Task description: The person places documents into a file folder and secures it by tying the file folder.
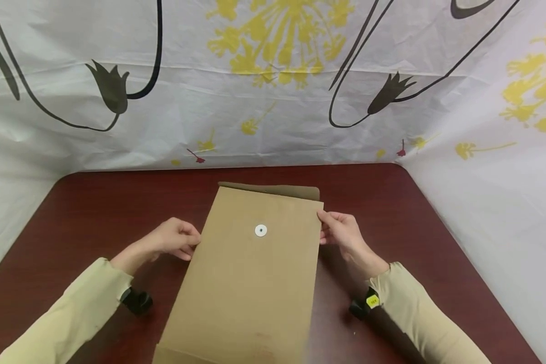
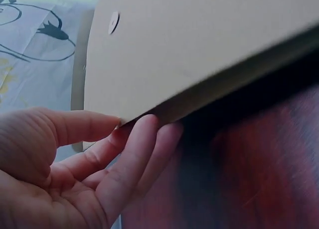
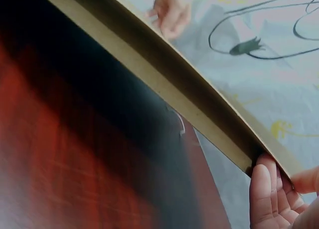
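A large brown kraft document envelope (image 1: 250, 273) with a round white button (image 1: 261, 230) lies lengthwise before me, tilted a little. Behind its top edge a darker brown flap (image 1: 296, 191) sticks out. My left hand (image 1: 170, 238) pinches the left edge between thumb and fingers. On the opposite side, near the top right corner, my right hand (image 1: 343, 235) grips the edge, thumb on the front face and fingers behind. From the right wrist view, the envelope's folded side (image 3: 199, 97) looks raised off the table, and a thin white string (image 3: 180, 121) hangs beneath it.
The dark red wooden table (image 1: 132, 202) has rounded far corners. A white cloth (image 1: 173, 136) printed with flowers stands behind it and along both sides. At the bottom of the head view, a brown folded piece (image 1: 177, 355) runs out of frame.
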{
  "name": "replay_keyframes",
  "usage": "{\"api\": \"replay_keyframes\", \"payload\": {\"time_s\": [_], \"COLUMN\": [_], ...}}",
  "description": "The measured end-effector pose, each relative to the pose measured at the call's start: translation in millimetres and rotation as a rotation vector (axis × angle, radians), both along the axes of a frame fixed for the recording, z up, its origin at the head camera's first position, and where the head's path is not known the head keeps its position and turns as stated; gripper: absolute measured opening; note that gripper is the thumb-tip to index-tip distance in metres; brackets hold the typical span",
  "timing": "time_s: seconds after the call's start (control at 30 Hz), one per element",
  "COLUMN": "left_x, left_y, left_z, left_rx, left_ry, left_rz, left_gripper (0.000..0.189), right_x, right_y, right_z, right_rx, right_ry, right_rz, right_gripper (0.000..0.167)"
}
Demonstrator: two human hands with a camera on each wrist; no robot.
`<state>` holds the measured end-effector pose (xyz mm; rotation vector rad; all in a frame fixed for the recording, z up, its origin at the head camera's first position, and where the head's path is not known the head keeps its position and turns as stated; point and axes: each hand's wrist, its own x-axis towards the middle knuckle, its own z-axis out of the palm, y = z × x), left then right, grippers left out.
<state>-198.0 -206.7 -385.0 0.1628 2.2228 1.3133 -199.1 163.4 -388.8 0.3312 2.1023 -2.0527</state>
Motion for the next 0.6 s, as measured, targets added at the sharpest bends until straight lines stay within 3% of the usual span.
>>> {"api": "replay_keyframes", "payload": {"time_s": [0.2, 0.33, 0.47, 0.6], "left_x": [12.3, 16.2, 12.8, 2.4], "left_y": [7.7, 13.2, 15.9, 16.9], "left_z": [-6.3, -12.2, -20.6, -28.9], "left_rx": [0.079, 0.18, 0.233, 0.223], "left_ry": [-0.025, -0.104, -0.16, -0.138], "left_rz": [0.059, 0.103, 0.102, 0.121], "left_gripper": [0.017, 0.033, 0.052, 0.045], "right_x": [-25.6, -40.2, -49.9, -56.1], "right_y": [6.9, 12.6, 17.3, 18.5], "right_z": [-0.3, -0.4, -1.4, -5.7], "right_rx": [0.093, 0.129, 0.145, 0.155], "right_ry": [0.011, -0.006, -0.025, -0.044], "right_rz": [0.045, 0.111, 0.187, 0.237], "right_gripper": [0.022, 0.023, 0.038, 0.044]}}
